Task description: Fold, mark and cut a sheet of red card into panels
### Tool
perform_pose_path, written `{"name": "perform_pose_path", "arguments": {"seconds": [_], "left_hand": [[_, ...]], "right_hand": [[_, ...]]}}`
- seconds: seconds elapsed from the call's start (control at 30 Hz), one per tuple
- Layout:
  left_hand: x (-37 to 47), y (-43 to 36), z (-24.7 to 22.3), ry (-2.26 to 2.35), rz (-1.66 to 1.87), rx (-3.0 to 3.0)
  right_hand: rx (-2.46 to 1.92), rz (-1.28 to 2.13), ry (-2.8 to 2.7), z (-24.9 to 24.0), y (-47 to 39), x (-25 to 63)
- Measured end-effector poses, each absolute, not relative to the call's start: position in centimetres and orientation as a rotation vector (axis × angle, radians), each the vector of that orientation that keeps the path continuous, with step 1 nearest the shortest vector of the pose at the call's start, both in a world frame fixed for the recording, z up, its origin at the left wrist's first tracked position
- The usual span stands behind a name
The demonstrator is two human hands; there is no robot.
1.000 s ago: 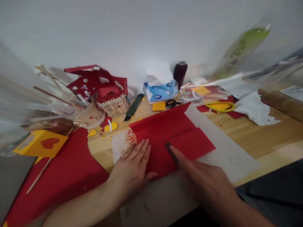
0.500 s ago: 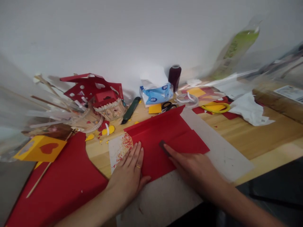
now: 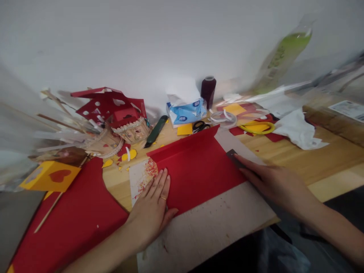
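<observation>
A sheet of red paper (image 3: 196, 170) with a folded strip along its far edge lies on a greyish-white board (image 3: 216, 220). My left hand (image 3: 152, 206) rests flat on the paper's left end, fingers stretched out and holding nothing. At the paper's right end, my right hand (image 3: 267, 178) is closed around a small dark flat-edged piece (image 3: 233, 154), its kind unclear because the fingers cover most of it. Red and yellow specks (image 3: 149, 170) cover the board's left part, just beyond my left fingers.
Along the wall stand decorated cups (image 3: 132, 131), a tissue pack (image 3: 186, 112) and a dark thread spool (image 3: 208, 91). A green cutter (image 3: 156, 131), black-handled scissors (image 3: 200, 126) and a yellow ring (image 3: 257, 127) lie behind the paper. Red card (image 3: 74, 216) covers the left side.
My right hand has slid rightward with the dark piece, from the middle of the red paper to its right end. My left hand has stayed nearly in place.
</observation>
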State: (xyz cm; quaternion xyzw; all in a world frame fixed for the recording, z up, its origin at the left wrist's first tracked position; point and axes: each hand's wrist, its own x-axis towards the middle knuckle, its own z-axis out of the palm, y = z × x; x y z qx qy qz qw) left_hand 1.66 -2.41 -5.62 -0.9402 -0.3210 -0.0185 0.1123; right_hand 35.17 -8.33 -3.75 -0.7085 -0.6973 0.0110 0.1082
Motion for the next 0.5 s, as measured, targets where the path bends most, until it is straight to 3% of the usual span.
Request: {"name": "perform_pose_path", "arguments": {"seconds": [0.23, 0.37, 0.5], "left_hand": [[1.5, -2.3, -5.1, -0.923, -0.078, -2.831], [1.3, -2.3, -4.9, -0.895, -0.079, -2.856], [1.0, -2.3, -4.9, -0.894, -0.076, -2.880]], "right_hand": [[-2.032, -0.316, -1.862, -1.6, -9.8, 32.9], [-1.596, 0.162, -2.272, -2.0, -9.3, 25.2], [-1.518, 0.274, -2.479, -3.3, -8.0, 21.2]]}}
